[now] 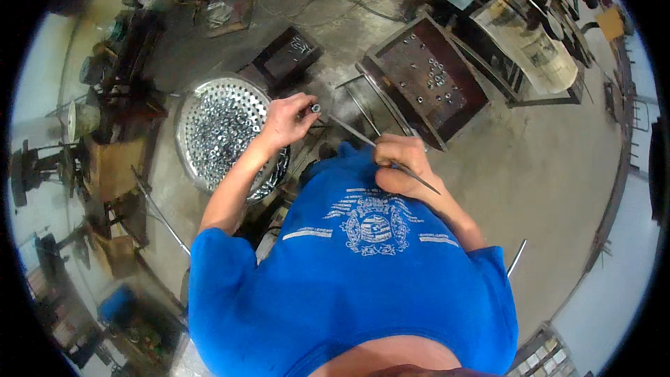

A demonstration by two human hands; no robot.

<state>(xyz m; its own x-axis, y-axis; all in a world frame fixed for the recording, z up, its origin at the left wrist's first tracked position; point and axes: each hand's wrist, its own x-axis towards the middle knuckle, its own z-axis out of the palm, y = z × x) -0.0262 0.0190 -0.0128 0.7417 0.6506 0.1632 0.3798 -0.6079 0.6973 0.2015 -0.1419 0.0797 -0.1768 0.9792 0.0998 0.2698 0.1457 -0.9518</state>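
Note:
Between the fingertips of my left hand (285, 123) is a small metal nut (315, 108), its hole showing. My right hand (401, 160) is closed around a slim tapered metal rod that looks like a file (354, 132). One end of the file points toward the nut, with a small gap between them; the other end sticks out past my wrist. Left of my left hand stands a round perforated metal basin (183, 129), heaped with many shiny nuts (220, 136).
Ahead sits a small dark metal box (272, 64) with several small metal pieces in it. To the right, a larger dark tray (405, 91) has nuts scattered over its bottom. A cluttered bench (520, 42) stands at the far right. Cables (335, 3) lie on the floor.

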